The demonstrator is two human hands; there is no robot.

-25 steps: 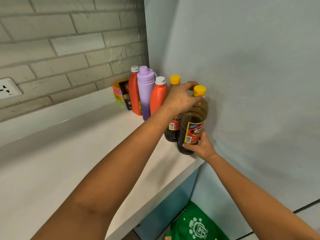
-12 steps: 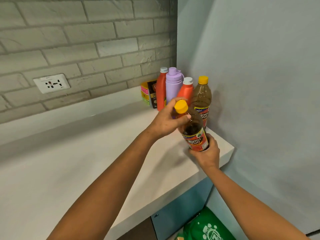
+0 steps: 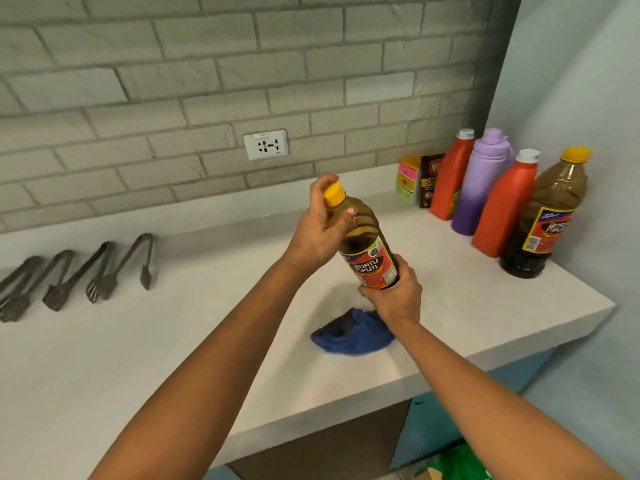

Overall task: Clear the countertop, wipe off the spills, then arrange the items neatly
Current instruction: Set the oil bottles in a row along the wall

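Head view | bottle (image 3: 367, 244) lifted off countertop (image 3: 485, 317) since earlier; left hand (image 3: 318, 230) grips neck; right hand (image 3: 394, 299) grips base

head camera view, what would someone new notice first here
The brown bottle with the yellow cap, held tilted above the white countertop: the left hand grips its neck, the right hand its base. Next, the colourful row of bottles in the far right corner, then a crumpled blue cloth under the right wrist and metal tongs at left.
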